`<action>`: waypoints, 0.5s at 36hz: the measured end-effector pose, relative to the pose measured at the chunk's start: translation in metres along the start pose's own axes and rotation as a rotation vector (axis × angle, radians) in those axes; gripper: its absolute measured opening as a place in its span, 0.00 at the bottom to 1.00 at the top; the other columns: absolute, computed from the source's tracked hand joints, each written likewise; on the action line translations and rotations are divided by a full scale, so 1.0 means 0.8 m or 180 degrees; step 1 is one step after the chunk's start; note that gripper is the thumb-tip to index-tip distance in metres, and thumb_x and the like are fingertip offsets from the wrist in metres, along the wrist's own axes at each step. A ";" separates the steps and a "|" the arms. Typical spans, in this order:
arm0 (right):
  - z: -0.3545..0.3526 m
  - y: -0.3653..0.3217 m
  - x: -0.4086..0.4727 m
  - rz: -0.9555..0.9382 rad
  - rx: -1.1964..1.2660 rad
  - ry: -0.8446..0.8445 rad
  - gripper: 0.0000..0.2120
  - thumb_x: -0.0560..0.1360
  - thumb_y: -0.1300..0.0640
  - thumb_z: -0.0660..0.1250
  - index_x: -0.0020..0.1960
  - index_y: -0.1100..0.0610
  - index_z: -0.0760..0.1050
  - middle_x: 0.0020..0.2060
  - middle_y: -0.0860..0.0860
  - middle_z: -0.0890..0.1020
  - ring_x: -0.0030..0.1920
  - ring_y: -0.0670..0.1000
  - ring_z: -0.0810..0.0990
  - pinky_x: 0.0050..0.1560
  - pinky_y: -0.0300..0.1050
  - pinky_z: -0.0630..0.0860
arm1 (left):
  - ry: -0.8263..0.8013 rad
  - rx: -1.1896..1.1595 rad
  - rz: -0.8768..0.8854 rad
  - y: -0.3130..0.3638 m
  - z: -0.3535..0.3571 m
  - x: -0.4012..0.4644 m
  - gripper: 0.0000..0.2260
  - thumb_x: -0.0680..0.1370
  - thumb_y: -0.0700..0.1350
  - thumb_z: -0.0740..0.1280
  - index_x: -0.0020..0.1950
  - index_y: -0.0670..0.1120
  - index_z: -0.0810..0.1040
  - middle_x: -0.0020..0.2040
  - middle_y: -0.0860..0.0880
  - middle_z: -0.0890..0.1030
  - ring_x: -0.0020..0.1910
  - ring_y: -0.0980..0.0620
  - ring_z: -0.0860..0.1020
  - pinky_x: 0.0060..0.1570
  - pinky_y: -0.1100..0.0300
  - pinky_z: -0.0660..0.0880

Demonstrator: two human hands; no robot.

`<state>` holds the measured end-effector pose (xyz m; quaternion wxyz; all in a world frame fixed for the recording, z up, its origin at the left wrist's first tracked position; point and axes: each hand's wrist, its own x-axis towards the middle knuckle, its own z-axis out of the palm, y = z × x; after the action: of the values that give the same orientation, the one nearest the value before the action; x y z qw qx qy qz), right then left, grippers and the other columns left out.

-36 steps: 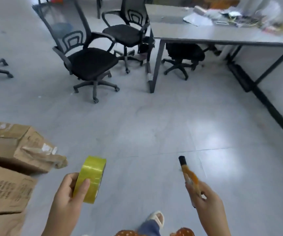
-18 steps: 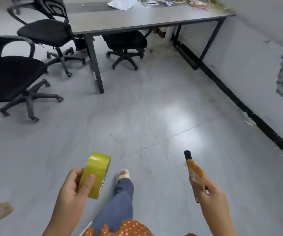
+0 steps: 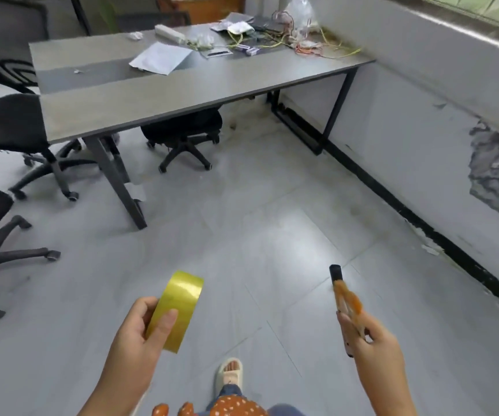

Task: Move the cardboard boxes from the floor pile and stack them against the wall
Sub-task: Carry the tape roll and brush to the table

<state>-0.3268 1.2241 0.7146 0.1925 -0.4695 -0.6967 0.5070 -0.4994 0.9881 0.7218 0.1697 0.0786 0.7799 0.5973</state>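
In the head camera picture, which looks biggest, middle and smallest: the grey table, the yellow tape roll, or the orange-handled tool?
1. grey table, by far the largest.
2. yellow tape roll, in the left hand.
3. orange-handled tool, in the right hand; thinner, though similarly long.

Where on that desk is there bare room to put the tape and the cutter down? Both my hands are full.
The desk's near strip, between its front edge and the white paper, is bare, and so is its left end. The far right corner is crowded with wires and small parts. Left hand grips the yellow tape roll; right hand grips the orange cutter.
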 end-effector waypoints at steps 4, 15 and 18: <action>0.019 -0.019 0.060 -0.0022 0.0020 -0.0050 0.11 0.75 0.54 0.69 0.39 0.37 0.78 0.28 0.39 0.77 0.36 0.52 0.72 0.38 0.44 0.70 | 0.0060 -0.0153 -0.0019 0.020 0.018 0.061 0.08 0.74 0.47 0.68 0.45 0.42 0.74 0.35 0.56 0.81 0.31 0.62 0.75 0.33 0.72 0.70; 0.065 -0.072 0.306 -0.0198 -0.0229 -0.0426 0.09 0.75 0.53 0.67 0.46 0.38 0.78 0.33 0.42 0.77 0.35 0.49 0.71 0.40 0.44 0.70 | 0.0409 -0.0019 -0.0129 0.045 0.108 0.254 0.01 0.76 0.39 0.64 0.45 0.43 0.75 0.35 0.54 0.81 0.31 0.63 0.75 0.34 0.73 0.70; 0.072 -0.097 0.395 -0.0201 -0.0376 -0.0570 0.04 0.75 0.53 0.67 0.41 0.47 0.78 0.31 0.46 0.75 0.37 0.53 0.71 0.37 0.45 0.70 | 0.0568 -0.0054 -0.0150 0.061 0.147 0.313 0.02 0.77 0.40 0.65 0.45 0.44 0.75 0.34 0.51 0.80 0.31 0.62 0.74 0.34 0.72 0.69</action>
<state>-0.5581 1.4588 0.6938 0.1173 -0.4108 -0.7542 0.4986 -0.6940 1.1890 0.6987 0.1142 0.0053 0.7884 0.6044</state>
